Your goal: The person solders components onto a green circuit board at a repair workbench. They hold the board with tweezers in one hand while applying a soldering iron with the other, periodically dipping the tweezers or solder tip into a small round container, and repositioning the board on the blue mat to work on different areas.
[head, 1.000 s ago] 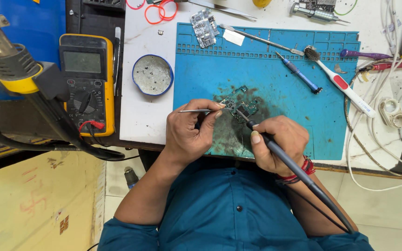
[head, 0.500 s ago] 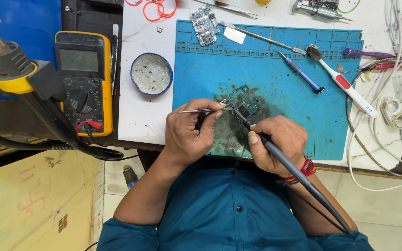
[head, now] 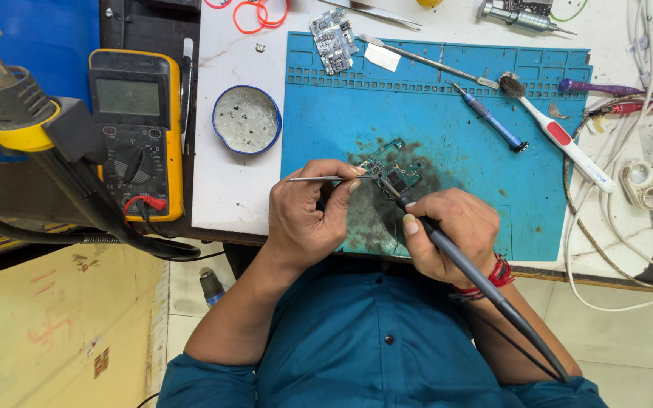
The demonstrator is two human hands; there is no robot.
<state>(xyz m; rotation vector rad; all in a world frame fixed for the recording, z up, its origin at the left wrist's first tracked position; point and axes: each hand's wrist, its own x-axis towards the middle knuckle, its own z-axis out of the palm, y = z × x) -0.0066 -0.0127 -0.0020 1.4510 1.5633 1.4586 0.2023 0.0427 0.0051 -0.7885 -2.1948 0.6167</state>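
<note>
Seen from above, a white worktop (head: 228, 189) carries a blue silicone repair mat (head: 447, 106), stained dark near its front edge. On that stain lies a small green circuit board (head: 393, 168), the piece being worked on.

The left hand (head: 304, 219) has its grip closed, thumb and fingers pinching a pair of thin metal tweezers (head: 326, 179) that lie level, their tips touching the board's left edge. The right hand (head: 451, 230) is wrapped shut like a pen hold around a dark soldering iron (head: 462, 261), its tip resting on the board and its cable running back past a red wrist thread over the teal shirt.

Farther back on the mat lie a second circuit board (head: 332, 39), a long metal pry tool (head: 428, 59), a blue-handled screwdriver (head: 489, 117) and a white and red brush (head: 561, 143). Left of the mat stands a round tin (head: 246, 119) with a blue rim and grey residue. A yellow multimeter (head: 136, 128) sits at the worktop's left end, beside a hot-air gun (head: 9, 106) with a yellow collar. White cables (head: 614, 234) loop at the right. Red rubber bands (head: 260, 13) lie at the far edge. Below, pale floor tiles and a yellow cabinet face show.

Against half a second ago, both hands, the tweezers and the iron sit in the same place on the board; only the camera view has shifted slightly.
</note>
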